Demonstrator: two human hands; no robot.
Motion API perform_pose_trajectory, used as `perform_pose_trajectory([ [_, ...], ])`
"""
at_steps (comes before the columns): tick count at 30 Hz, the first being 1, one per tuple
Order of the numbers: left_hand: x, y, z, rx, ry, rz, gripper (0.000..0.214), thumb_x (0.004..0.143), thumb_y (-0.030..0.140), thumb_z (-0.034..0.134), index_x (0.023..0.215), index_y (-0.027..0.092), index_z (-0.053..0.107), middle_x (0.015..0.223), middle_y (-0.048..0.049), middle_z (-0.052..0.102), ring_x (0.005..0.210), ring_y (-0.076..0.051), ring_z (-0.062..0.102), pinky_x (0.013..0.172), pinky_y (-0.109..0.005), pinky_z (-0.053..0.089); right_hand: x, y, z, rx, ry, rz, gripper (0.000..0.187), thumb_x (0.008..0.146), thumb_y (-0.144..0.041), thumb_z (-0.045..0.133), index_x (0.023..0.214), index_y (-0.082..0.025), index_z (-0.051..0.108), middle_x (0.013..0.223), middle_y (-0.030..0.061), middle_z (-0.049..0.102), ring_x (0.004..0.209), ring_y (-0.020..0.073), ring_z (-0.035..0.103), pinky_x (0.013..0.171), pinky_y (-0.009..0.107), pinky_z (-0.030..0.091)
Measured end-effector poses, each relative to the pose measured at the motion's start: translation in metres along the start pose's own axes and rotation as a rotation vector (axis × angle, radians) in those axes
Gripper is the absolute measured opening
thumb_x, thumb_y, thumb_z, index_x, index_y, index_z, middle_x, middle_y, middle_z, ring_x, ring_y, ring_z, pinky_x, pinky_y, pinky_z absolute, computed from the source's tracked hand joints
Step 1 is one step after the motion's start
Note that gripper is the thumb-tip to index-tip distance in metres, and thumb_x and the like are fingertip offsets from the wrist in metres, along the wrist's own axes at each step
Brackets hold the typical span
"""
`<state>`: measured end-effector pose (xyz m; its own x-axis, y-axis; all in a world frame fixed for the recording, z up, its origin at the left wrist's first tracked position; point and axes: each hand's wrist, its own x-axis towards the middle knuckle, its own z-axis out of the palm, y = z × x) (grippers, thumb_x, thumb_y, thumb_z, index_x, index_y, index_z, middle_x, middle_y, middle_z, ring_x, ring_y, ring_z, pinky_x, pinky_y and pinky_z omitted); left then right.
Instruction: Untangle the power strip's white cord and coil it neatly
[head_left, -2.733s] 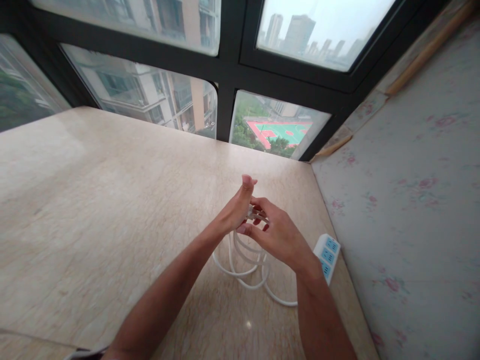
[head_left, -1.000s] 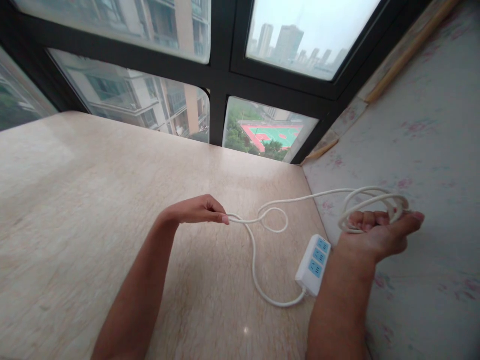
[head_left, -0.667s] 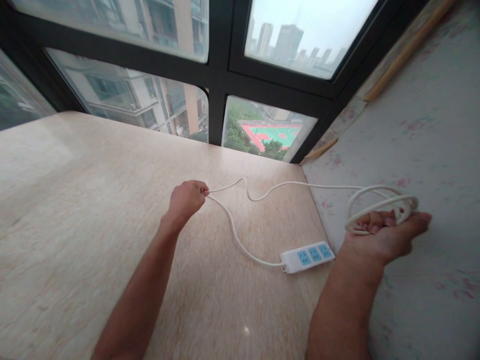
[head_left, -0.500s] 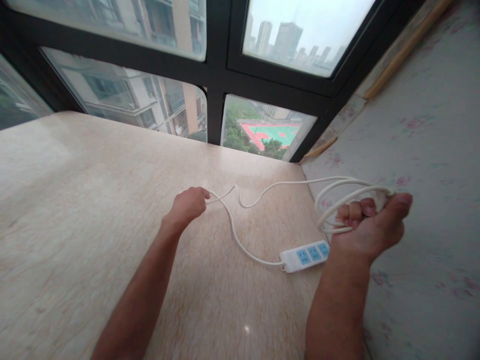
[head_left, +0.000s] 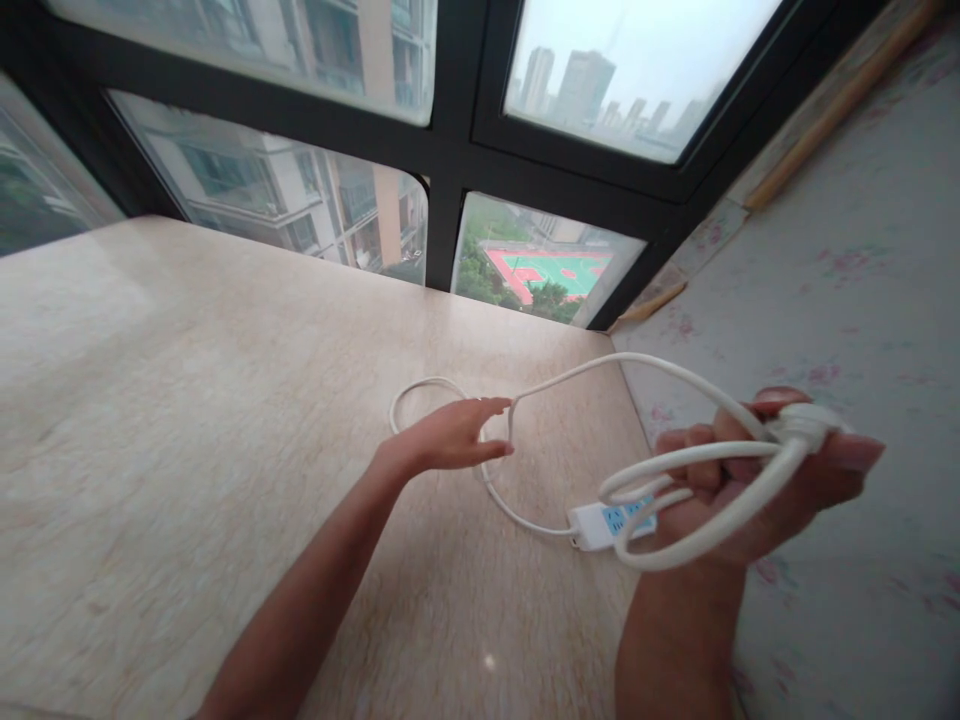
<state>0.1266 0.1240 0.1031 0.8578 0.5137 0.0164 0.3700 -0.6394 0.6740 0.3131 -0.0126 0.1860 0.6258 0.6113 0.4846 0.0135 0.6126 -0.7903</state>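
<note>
Loops of a white power cord (head_left: 697,545) hang from my right hand (head_left: 750,490), whose fingers are wrapped round them; the plug (head_left: 806,425) shows near its thumb. My left hand (head_left: 454,432) is just over the sill with thumb and fingers apart, beside a bend of the same cord; whether it touches the cord I cannot tell. A loop of cord lies on the sill behind my left hand and leads to a white power strip (head_left: 592,527) with blue socket faces. My right hand and the coils cover the strip's right end.
The cord and strip lie on a beige marble-patterned windowsill (head_left: 225,400). Dark window frames (head_left: 442,240) rise along its back edge. A wall with flowered paper (head_left: 847,330) stands close on the right, near my right hand.
My left hand has let go of the cord and moved right, its fingers spreading. My right hand has come nearer the camera, turned so the plug shows, and its coils hang lower over the strip.
</note>
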Motion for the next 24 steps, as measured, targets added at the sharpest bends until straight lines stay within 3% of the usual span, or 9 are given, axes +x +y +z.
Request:
perform_pose_trajectory([
  [4, 0.002, -0.009, 0.01, 0.081, -0.257, -0.133, 0.07, 0.076, 0.044, 0.067, 0.137, 0.015, 0.051, 0.122, -0.0159, 0.067, 0.112, -0.032, 0.062, 0.091, -0.038, 0.045, 0.006, 0.001, -0.01, 0.071, 0.015, 0.012, 0.039, 0.073, -0.061, 0.068, 0.079, -0.025, 0.056, 0.039, -0.0137, 0.033, 0.024, 0.0055, 0.013, 0.023, 0.023, 0.009],
  [7, -0.004, -0.004, 0.007, 0.076, -0.342, -0.132, 0.088, 0.063, 0.051, 0.077, 0.14, 0.019, 0.048, 0.118, -0.0144, 0.069, 0.109, -0.033, 0.063, 0.089, -0.038, 0.046, 0.006, 0.004, -0.004, 0.04, 0.077, 0.009, 0.035, 0.076, -0.058, 0.067, 0.077, -0.024, 0.056, 0.04, -0.0136, 0.029, 0.025, 0.0051, 0.013, 0.025, 0.022, 0.008],
  [10, -0.006, 0.004, 0.005, -0.057, -0.227, -0.018, 0.097, 0.066, 0.058, 0.074, 0.146, 0.016, 0.039, 0.144, -0.0199, 0.049, 0.13, -0.035, 0.048, 0.104, -0.041, 0.037, 0.002, 0.006, 0.008, 0.056, 0.092, 0.054, 0.035, 0.076, -0.056, 0.068, 0.077, -0.023, 0.056, 0.042, -0.0136, 0.028, 0.028, 0.0044, 0.012, 0.025, 0.02, 0.008],
  [13, 0.002, 0.004, 0.01, -0.389, -0.016, 0.036, 0.092, 0.079, 0.049, 0.067, 0.153, 0.017, 0.022, 0.151, -0.022, 0.038, 0.138, -0.031, 0.039, 0.108, -0.042, 0.035, -0.004, 0.006, 0.016, 0.092, 0.055, 0.15, 0.037, 0.072, -0.055, 0.073, 0.076, -0.022, 0.057, 0.043, -0.0136, 0.029, 0.029, 0.0038, 0.011, 0.026, 0.019, 0.009],
  [15, 0.01, 0.0, 0.016, -0.671, 0.064, 0.045, 0.091, 0.08, 0.044, 0.069, 0.152, 0.018, 0.02, 0.139, -0.0215, 0.05, 0.129, -0.028, 0.049, 0.101, -0.042, 0.041, -0.005, 0.008, 0.018, 0.098, 0.032, 0.174, 0.037, 0.073, -0.056, 0.072, 0.077, -0.022, 0.057, 0.043, -0.0138, 0.029, 0.029, 0.0034, 0.011, 0.027, 0.018, 0.011],
  [18, 0.021, -0.004, 0.022, -0.967, 0.104, 0.059, 0.07, 0.08, 0.043, 0.07, 0.139, 0.017, 0.045, 0.101, -0.0102, 0.065, 0.098, -0.021, 0.063, 0.09, -0.039, 0.047, -0.004, 0.018, 0.019, 0.073, 0.066, 0.158, 0.038, 0.076, -0.057, 0.069, 0.078, -0.021, 0.056, 0.044, -0.0137, 0.031, 0.029, 0.0027, 0.014, 0.028, 0.017, 0.013],
  [21, 0.024, -0.002, 0.021, -1.204, 0.059, 0.067, 0.047, 0.083, 0.05, 0.065, 0.111, 0.013, 0.063, 0.073, -0.0008, 0.058, 0.069, -0.014, 0.062, 0.077, -0.036, 0.052, 0.0, 0.04, 0.019, 0.039, 0.187, 0.16, 0.04, 0.079, -0.054, 0.067, 0.071, -0.021, 0.047, 0.048, -0.0131, 0.034, 0.03, 0.0019, 0.02, 0.029, 0.016, 0.018],
  [24, 0.024, 0.004, 0.02, -1.433, 0.026, 0.058, 0.049, 0.078, 0.06, 0.066, 0.092, 0.013, 0.062, 0.071, -0.0018, 0.059, 0.065, -0.016, 0.064, 0.068, -0.034, 0.054, 0.002, 0.067, 0.02, 0.026, 0.302, 0.185, 0.041, 0.081, -0.052, 0.065, 0.069, -0.021, 0.041, 0.05, -0.0129, 0.036, 0.031, 0.0017, 0.024, 0.03, 0.015, 0.02],
])
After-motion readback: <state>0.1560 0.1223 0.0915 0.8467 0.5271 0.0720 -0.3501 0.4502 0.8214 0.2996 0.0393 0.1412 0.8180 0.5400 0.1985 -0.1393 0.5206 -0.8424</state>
